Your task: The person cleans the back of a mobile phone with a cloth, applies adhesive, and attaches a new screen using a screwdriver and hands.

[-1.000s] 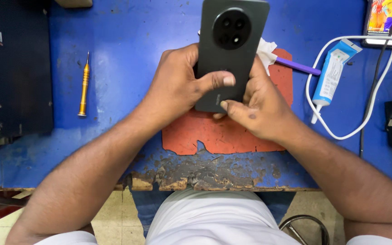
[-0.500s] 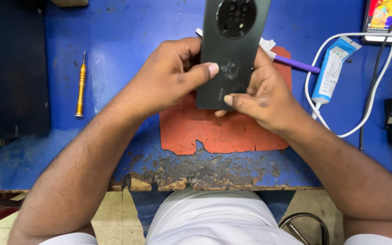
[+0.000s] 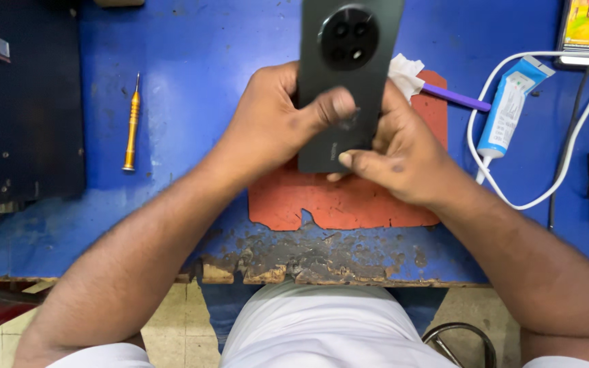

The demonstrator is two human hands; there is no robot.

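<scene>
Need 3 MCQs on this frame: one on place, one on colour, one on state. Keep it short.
1. The screwdriver lies where?
A. left of the hands, on the blue bench
B. on the red mat
C. in the right hand

2. What colour is the tube?
A. yellow
B. blue and white
C. black

3. How is the phone held?
A. flat on the mat, screen up
B. by the left hand alone
C. by both hands, camera side up

Answers: 1 A, it lies apart on bare bench. 2 B, blue with white body. 3 C, both thumbs press its back.
</scene>
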